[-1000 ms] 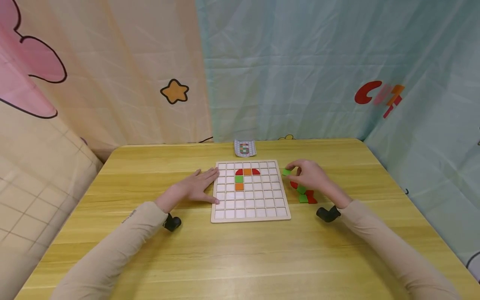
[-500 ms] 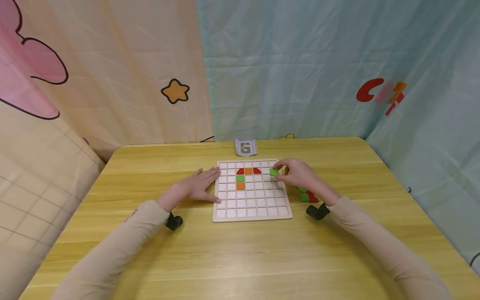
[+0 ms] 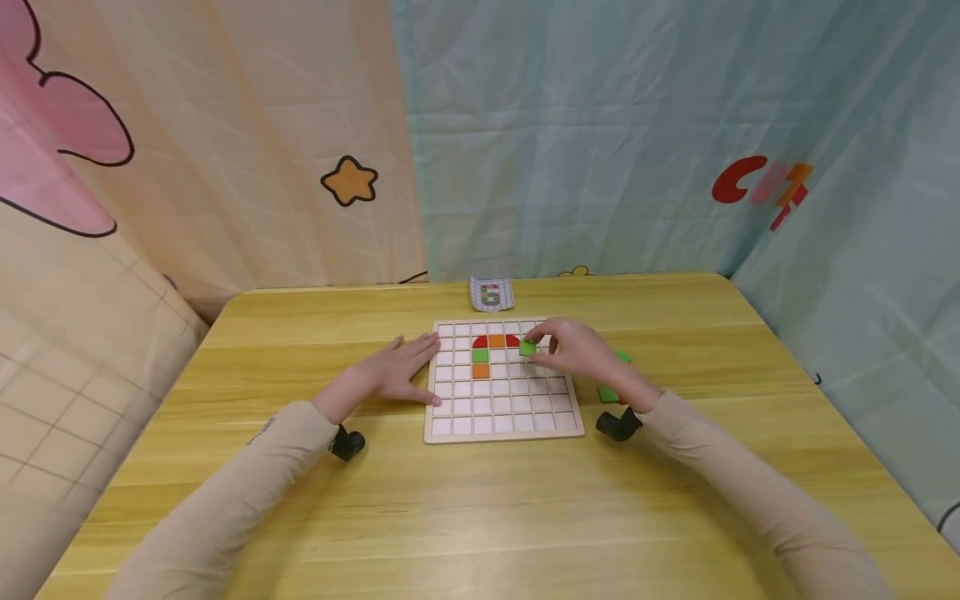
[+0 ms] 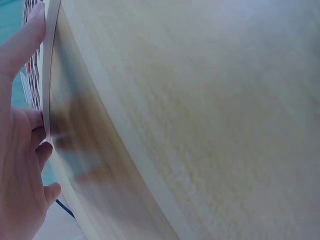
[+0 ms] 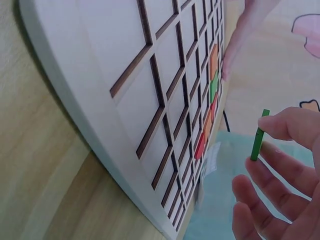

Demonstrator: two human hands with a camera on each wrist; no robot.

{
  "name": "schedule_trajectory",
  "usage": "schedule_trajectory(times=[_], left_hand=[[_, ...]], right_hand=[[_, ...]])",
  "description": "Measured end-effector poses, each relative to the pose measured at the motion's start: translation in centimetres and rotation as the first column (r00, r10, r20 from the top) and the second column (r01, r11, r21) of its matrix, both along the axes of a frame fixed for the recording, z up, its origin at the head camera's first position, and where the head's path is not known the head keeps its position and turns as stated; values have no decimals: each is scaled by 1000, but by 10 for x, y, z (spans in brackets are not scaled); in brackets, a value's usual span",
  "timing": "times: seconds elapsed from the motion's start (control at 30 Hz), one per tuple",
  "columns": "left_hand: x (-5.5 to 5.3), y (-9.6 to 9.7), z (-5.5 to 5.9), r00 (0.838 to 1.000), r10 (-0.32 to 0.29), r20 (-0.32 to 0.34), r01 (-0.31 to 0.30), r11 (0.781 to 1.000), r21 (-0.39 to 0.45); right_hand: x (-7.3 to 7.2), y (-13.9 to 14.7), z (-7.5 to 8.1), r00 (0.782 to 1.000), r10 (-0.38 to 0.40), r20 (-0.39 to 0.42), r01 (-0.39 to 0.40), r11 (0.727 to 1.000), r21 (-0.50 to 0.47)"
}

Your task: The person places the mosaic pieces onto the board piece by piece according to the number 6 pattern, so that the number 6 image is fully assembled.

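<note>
My right hand pinches a green square tile between thumb and fingers, held above the right part of a white grid board. In the right wrist view the tile is seen edge-on, apart from the board. Fingers spread, my left hand rests against the board's left edge; the left wrist view has its thumb at the rim. Set in the board are two red rounded tiles, one of them at the left, an orange tile between them, a green tile and an orange tile.
Loose green and red tiles lie right of the board, partly hidden by my right forearm. Behind the board stands a small paper card with a coloured grid pattern. A curtain hangs behind the wooden table.
My right hand has carried the green tile leftward from beside the board to over its grid. The left hand has stayed in place at the board's edge.
</note>
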State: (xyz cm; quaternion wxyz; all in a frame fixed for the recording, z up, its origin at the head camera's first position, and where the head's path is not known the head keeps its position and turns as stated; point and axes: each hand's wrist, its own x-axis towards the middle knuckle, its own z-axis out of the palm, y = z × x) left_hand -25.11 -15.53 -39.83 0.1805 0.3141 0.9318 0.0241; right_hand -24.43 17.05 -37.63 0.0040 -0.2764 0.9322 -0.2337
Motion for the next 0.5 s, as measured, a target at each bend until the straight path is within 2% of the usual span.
schedule_trajectory(times=[0.33,0.5], left_hand=[[0,-1,0,1000,-7,3,7,1000,0],[0,-1,0,1000,-9,4,9,1000,2]], right_hand=[[-2,-9,-3,999,22,27,-24,997,77],[-3,-18,-6,997,9,75,-17,995,101]])
